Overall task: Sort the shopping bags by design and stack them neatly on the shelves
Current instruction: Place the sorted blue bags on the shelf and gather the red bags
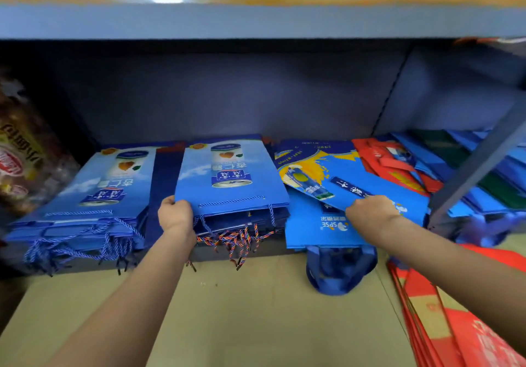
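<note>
Fingers [182, 204] grip stacked bags [230, 184] on blue shelf [256, 22].

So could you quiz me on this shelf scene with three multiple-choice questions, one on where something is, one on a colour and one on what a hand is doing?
1. Where does the stack of red bags lie?
A. Right of the blue-and-yellow bag
B. Left of both can-print stacks
C. On the upper shelf

2. What colour are the cord handles hanging under the middle can-print stack?
A. Plain white
B. Mixed: red, yellow and blue strands
C. Solid green

3. What is the left hand doing?
A. Hanging open and idle
B. Lying flat on the floor
C. Holding the near left corner of the middle can-print stack

Answers:
1 A: the red bags sit just beyond the blue-and-yellow bag's right edge.
2 B: the twisted cords show several colours.
3 C: its fingers curl round that corner.
</note>
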